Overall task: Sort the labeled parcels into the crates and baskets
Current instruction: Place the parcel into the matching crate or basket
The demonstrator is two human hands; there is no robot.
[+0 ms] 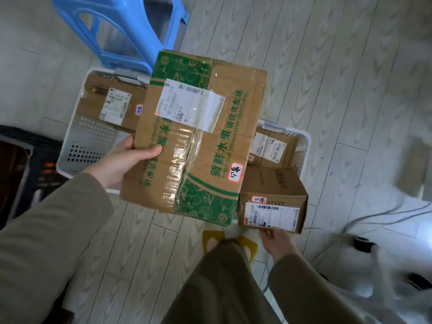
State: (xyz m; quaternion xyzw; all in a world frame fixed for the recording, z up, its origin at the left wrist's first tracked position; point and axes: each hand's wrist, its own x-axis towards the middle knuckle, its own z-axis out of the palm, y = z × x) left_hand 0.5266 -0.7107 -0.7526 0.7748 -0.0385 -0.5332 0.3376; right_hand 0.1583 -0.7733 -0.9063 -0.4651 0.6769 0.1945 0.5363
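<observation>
My left hand [124, 160] grips the left edge of a large flat cardboard fruit box [198, 146] with green print, a white shipping label and a small red-rimmed sticker. My right hand [278, 242] holds a small brown parcel [273, 199] from below; it also carries a shipping label and a red-rimmed sticker. Both parcels hang above two white perforated baskets. The left basket [79, 146] holds a labeled brown box [109, 104]. The right basket [301, 141] holds another labeled box [273, 148], partly hidden by the parcels I hold.
A blue plastic stool [121, 31] stands behind the baskets. A dark crate [28, 164] sits at the left edge. Grey cables [385, 218] run across the pale wood floor at the right, near blurred white and black objects. My yellow slippers [233, 242] show below.
</observation>
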